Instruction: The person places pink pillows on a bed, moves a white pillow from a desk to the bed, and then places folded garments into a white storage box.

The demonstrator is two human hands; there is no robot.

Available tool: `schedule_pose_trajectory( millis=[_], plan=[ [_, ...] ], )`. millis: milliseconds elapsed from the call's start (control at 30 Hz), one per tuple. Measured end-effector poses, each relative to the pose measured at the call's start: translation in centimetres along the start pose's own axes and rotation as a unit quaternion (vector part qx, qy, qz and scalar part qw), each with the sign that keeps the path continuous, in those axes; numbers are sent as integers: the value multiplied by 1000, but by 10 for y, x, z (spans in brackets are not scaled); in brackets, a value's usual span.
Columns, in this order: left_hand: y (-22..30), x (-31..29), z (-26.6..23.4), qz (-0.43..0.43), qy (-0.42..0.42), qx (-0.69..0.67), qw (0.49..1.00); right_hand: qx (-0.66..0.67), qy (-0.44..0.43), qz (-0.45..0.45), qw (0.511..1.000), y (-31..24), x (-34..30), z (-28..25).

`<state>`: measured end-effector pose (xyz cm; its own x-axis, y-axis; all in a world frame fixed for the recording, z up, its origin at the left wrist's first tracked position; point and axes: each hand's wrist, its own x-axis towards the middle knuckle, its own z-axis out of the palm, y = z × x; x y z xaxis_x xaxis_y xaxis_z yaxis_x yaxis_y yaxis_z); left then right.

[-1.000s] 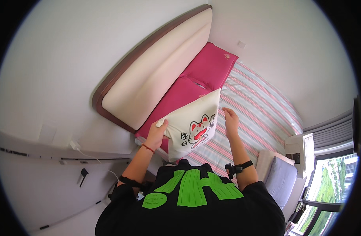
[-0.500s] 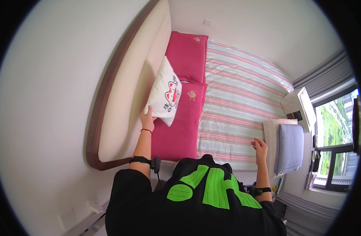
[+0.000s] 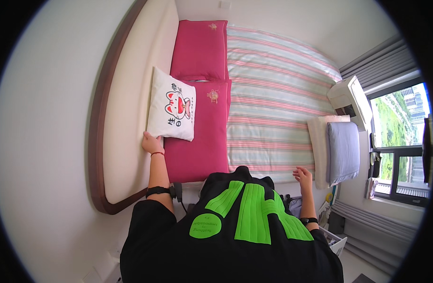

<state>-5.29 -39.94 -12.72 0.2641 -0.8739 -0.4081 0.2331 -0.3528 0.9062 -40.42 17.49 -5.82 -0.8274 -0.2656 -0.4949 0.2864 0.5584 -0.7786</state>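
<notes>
White cat-print cushion leaned on the headboard, left hand gripping its near corner; right hand rested open on the striped bed.

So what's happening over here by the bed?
A person leans over a bed with a striped sheet. Their left hand touches the lower corner of a white cushion with a cartoon cat, which is propped against the cream headboard over two pink pillows. Their right hand rests open at the mattress edge, holding nothing.
</notes>
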Motion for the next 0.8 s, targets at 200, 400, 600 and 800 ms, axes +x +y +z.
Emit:
schedule_pose_trajectory(
  millis=[200,400,600,800],
  plan=[
    [-7,-10,-40,-24,-35,161,986,8,-45,-76,996,-70,24,17],
    [127,-157,-5,225,-277,239,903,-37,-143,-218,965,-239,-79,6],
    [296,-397,24,449,-678,33,581,50,-275,-666,691,-350,-206,-43],
    [296,-500,44,450,-679,22,580,151,-306,-681,647,-331,-212,-96]
  ],
)
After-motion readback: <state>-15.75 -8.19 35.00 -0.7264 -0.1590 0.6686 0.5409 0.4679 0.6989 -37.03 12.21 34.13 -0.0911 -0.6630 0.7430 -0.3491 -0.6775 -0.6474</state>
